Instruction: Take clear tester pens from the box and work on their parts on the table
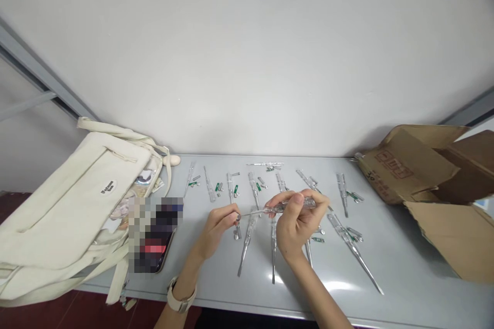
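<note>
My right hand [295,226] is closed around the clear handle of a tester screwdriver [254,212], its metal shaft lying sideways toward the left. At the shaft's tip, my left hand [216,226] pinches a small round metal piece [238,217]; whether the tip touches it I cannot tell. Several more clear-handled tester screwdrivers lie around both hands, including one [247,247] below the shaft and another [357,252] to the right. Beside them are small metal cylinders [359,197] and green strips [258,186].
All of this lies on a grey table [216,288] against a pale wall. At the left are a cream bag [73,200] and a partly pixelated phone [164,247]. An open cardboard box [401,169] stands at the right, one flap reaching over the table.
</note>
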A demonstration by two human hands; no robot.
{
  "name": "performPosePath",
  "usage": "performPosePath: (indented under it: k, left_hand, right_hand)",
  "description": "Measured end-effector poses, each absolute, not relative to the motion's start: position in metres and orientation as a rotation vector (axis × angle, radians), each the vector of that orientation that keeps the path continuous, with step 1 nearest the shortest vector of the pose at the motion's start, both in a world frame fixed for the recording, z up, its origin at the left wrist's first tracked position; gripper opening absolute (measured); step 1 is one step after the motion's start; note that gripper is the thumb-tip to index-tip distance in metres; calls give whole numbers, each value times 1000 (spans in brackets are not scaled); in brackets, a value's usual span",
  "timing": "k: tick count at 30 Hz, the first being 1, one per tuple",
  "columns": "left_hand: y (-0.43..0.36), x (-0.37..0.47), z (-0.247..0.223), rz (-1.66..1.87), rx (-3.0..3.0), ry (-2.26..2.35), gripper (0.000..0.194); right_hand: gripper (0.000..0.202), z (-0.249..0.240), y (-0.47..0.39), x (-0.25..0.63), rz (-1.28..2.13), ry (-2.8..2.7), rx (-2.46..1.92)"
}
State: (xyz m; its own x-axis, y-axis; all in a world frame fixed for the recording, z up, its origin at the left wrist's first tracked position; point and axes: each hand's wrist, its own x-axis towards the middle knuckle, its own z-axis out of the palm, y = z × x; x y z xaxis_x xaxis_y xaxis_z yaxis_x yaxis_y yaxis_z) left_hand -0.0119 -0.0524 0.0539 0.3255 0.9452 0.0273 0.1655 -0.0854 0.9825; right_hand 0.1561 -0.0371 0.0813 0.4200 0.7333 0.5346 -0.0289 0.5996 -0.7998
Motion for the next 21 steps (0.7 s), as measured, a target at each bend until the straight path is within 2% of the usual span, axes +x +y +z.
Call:
performPosePath:
  k: [9,21]
  left_hand:
    - [-51,-13,54,834,1562,1042,39]
    - [-58,-11,60,715,1818,1123,26]
  right_hand:
    - [11,79,-32,165,513,-1290,-569]
    - [13,77,-37,167,480,-1148,-788]
